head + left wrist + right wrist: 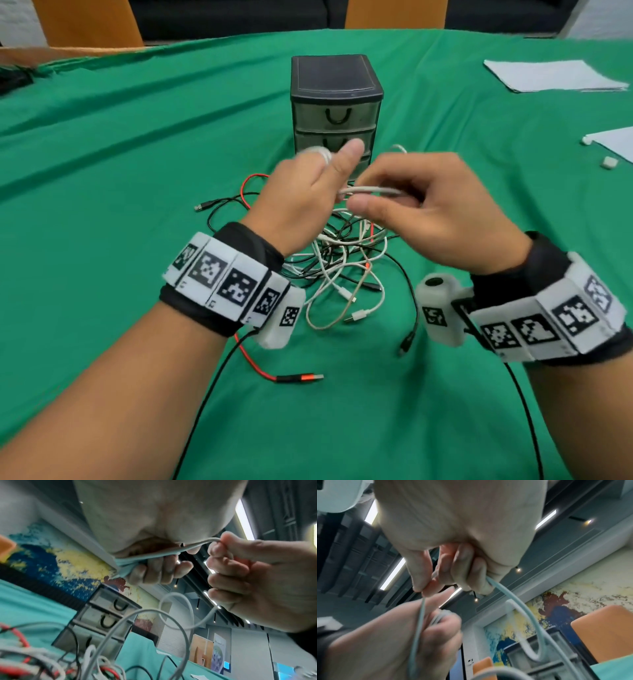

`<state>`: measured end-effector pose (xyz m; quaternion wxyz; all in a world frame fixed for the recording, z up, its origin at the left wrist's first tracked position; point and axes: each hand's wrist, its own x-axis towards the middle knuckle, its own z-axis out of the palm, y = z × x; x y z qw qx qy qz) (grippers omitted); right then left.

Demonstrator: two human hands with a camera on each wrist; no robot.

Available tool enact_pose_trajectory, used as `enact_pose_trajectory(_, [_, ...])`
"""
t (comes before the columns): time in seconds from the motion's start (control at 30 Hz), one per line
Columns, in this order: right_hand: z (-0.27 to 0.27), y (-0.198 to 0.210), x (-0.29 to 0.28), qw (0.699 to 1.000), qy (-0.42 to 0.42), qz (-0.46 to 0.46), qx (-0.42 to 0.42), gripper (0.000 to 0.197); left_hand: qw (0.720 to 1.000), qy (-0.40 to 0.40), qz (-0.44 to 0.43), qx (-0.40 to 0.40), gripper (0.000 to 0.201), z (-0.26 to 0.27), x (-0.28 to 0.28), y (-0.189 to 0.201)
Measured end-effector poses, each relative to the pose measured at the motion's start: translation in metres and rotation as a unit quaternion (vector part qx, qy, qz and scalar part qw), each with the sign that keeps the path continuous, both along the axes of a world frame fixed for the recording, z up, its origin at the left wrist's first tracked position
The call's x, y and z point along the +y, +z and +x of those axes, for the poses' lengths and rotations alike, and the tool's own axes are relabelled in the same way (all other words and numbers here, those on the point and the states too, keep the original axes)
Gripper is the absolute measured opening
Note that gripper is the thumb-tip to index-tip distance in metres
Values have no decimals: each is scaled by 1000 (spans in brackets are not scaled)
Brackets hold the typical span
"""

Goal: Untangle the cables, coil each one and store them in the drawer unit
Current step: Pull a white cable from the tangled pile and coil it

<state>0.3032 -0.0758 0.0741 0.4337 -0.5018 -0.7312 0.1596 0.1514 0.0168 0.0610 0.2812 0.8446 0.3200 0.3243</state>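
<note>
Green tablecloth (137,137) centre-frame: our left hand (294,202) and right hand (435,212) each pinch the limp, light white cable (370,190), best gripped beside its coils.

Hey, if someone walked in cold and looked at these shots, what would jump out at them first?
Two hands raised mid-table: the left hand holds loops of a white cable, and the right hand pinches its free length. Beneath them a tangle of cables lies on the green tablecloth. Behind stands the black drawer unit, drawers closed.

Office or meeting room. Green cloth-covered table (137,144), orange chairs (85,20), paper stacks (551,75). Ceiling strip lights (243,520), abstract wall mural (56,555).
</note>
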Motion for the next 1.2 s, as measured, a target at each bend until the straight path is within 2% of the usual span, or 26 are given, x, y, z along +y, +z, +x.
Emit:
enact_pose_trajectory(0.07, [6,6,2,1000,3,19,17,7,997,-19,-68,15,68,0,-6,-8])
enact_pose_trajectory(0.17, [8,5,10,998,-18,51,26,9,988,-70,-137,-19,75,0,-15,-12])
enact_pose_trajectory(0.27, [5,0,17,991,-38,80,96,15,972,-110,-192,-74,71,2,-25,-13])
enact_pose_trajectory(0.37, [2,-6,21,982,-46,71,170,23,966,-128,-193,-116,61,3,-36,-17])
enact_pose_trajectory(0.5, [-8,-12,25,978,-54,61,191,16,941,-161,-240,-174,54,3,-42,-14])
enact_pose_trajectory(0.63, [-12,-20,33,983,-56,63,163,1,901,-180,-295,-260,53,3,-45,0])
enact_pose_trajectory(0.73, [-15,-30,37,991,-43,34,124,16,866,-208,-306,-336,54,4,-39,13])
enact_pose_trajectory(0.83, [-23,-39,34,995,-32,-20,88,17,827,-209,-305,-424,54,2,-29,27])
enact_pose_trajectory(0.93, [-31,-44,25,995,-36,-58,72,15,808,-172,-277,-491,52,-2,-20,42])
enact_pose_trajectory(1.0, [-34,-46,19,996,-29,-68,58,16,813,-141,-224,-518,45,-4,-16,49])
enact_pose_trajectory(1.07, [-35,-45,14,996,-20,-80,37,15,832,-118,-149,-522,36,-4,-10,53])
enact_pose_trajectory(1.13, [-34,-39,10,996,-17,-90,11,14,879,-83,-29,-469,30,-6,-3,50])
enact_pose_trajectory(1.2, [-33,-29,5,994,0,-110,-24,11,932,-23,122,-341,22,-9,1,44])
